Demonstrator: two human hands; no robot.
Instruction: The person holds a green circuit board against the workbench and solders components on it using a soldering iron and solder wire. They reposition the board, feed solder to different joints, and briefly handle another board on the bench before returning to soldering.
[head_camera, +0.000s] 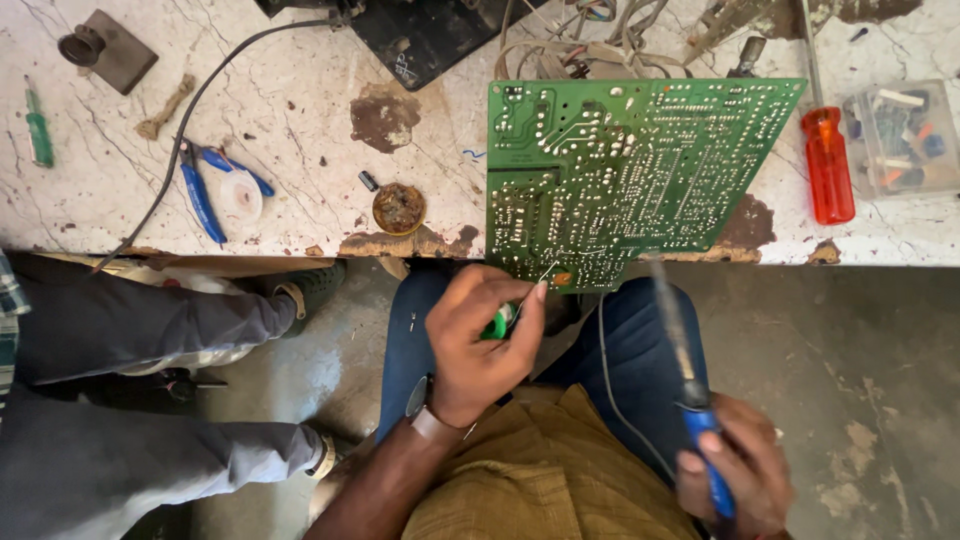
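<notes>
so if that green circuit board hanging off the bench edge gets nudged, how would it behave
The circuit board looks like a thin, stiff sheet, so it would probably slide or pivot whole rather than flex. One corner overhangs the marble bench, so a push toward the lap might tip it off. It is likely light for its size.

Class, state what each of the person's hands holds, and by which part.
Left hand: small green spool, pinched in its fingers. Right hand: soldering iron, gripped by its blue handle.

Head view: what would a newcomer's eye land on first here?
The big green circuit board overhanging the marble bench's front edge. Below it, the left hand pinches a green solder spool, and the right hand grips a blue-handled soldering iron. An orange screwdriver lies right of the board.
</notes>
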